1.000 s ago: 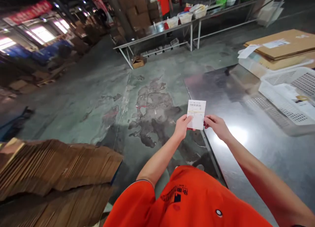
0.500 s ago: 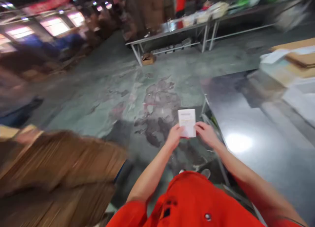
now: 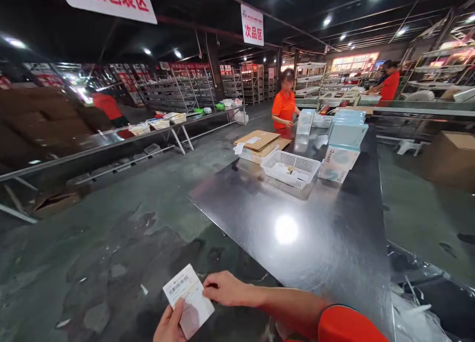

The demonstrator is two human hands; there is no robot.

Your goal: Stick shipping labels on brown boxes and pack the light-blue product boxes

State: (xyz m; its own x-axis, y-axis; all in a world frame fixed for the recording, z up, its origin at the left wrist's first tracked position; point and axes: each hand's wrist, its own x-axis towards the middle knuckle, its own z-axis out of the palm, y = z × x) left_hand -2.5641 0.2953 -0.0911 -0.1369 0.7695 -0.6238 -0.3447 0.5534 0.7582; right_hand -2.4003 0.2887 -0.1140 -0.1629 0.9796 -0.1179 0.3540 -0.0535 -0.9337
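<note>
A white paper slip with a printed barcode (image 3: 188,295), perhaps a small stack of shipping labels, is held tilted at the lower left, above the floor. My left hand (image 3: 170,323) grips its lower left part, thumb across the printed face. At the slip's right edge, the thumb and fingertips of my right hand (image 3: 225,289) are pinched together on the paper. My right forearm passes by the near corner of a dark shiny table.
On the table (image 3: 252,218) stand a white perforated basket (image 3: 291,169), flat cardboard (image 3: 261,141) and stacks of pale blue boxes (image 3: 339,161). A person in orange (image 3: 284,107) stands at its far side. A long bench (image 3: 156,129) is to the left; clear plastic (image 3: 419,312) lies lower right.
My view has swung right and up, bringing the table, basket and boxes into sight. The slip has tilted; both hands are still at it.
</note>
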